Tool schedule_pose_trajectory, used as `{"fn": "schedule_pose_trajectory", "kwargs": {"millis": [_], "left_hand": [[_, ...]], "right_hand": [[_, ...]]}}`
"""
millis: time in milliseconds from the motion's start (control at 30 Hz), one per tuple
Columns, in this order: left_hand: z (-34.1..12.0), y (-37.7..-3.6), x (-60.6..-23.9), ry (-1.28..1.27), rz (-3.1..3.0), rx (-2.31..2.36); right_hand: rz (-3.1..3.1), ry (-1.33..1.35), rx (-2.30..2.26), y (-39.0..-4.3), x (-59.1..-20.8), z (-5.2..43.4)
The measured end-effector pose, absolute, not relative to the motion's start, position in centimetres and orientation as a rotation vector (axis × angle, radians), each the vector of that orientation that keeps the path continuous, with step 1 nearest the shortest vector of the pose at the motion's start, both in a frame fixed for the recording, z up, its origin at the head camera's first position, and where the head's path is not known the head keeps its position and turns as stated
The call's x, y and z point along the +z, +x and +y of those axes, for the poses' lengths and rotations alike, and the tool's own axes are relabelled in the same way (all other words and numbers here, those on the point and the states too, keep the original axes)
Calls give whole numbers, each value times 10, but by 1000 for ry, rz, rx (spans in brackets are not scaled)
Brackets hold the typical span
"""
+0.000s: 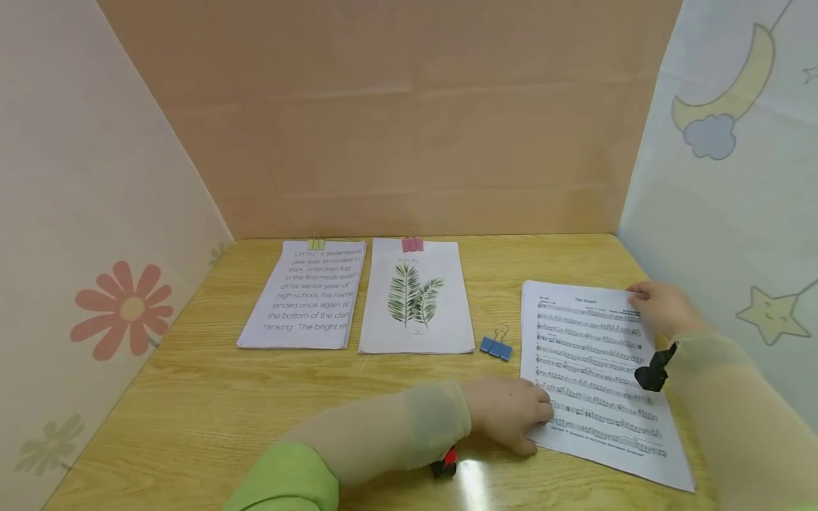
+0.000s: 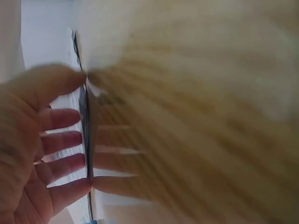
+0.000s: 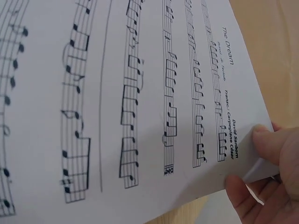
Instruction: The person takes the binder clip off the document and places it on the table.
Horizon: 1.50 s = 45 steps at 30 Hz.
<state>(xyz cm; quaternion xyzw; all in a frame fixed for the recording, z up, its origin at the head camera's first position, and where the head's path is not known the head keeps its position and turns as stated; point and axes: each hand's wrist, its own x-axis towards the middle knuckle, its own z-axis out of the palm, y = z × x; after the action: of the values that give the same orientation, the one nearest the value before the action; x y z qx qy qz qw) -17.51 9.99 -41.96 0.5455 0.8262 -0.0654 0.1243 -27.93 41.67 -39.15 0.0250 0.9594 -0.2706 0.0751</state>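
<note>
**A:** Item one, the sheet music stack (image 1: pixel 597 376). Where am I finding it?

**B:** I'm logging it near the desk's (image 1: pixel 211 419) right edge, towards the front right corner, long axis running from front edge to back edge, title end at the back. Both hands are on it, one at each end of that axis.

**A:** Left hand (image 1: pixel 511 413)?

**B:** I'm seeing it at the stack's front left side. Its fingers (image 2: pixel 63 142) are lying fairly straight along the paper's edge, thumb above, pressing rather than clutching. The left wrist view is blurring, so finer detail I cannot tell.

**A:** Right hand (image 1: pixel 661 306)?

**B:** It's pinching the back right corner, thumb (image 3: pixel 268 140) on top, the other fingers curling beneath; that corner is lifting slightly off the desk.

**A:** Nearest loose item?

**B:** A blue binder clip (image 1: pixel 495 346), lying just beside the stack's left edge, nearer the left hand. I'm also listing two clipped sheets towards the back edge: a text page (image 1: pixel 307 294) and a leaf print (image 1: pixel 415 298).
</note>
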Motion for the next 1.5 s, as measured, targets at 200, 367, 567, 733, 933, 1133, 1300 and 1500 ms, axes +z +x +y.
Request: {"fn": "schedule_pose_trajectory", "kwargs": {"millis": [200, 367, 567, 733, 933, 1133, 1300, 1500], "left_hand": [[100, -173, -421, 1629, 2421, -220], [99, -173, -421, 1633, 2425, -220], [100, -176, -422, 1606, 2455, -183], [102, -181, -424, 1597, 2491, -189], [104, -190, -426, 1586, 2529, -175], [107, -196, -428, 1569, 2556, -158], [108, -199, -429, 1544, 2570, -122], [98, -198, -427, 1617, 2574, -123]], "right_hand": [[2826, 131, -834, -280, -397, 416], [2843, 79, -756, -280, -400, 418], [2920, -173, -531, -274, -389, 400], [2949, -468, -300, -251, -379, 365], [2796, -657, -83, -198, -373, 319], [2794, -761, 184, -148, -390, 290], [2889, -816, 323, -128, -408, 282], [2913, -854, 316, -129, -415, 286]]}}
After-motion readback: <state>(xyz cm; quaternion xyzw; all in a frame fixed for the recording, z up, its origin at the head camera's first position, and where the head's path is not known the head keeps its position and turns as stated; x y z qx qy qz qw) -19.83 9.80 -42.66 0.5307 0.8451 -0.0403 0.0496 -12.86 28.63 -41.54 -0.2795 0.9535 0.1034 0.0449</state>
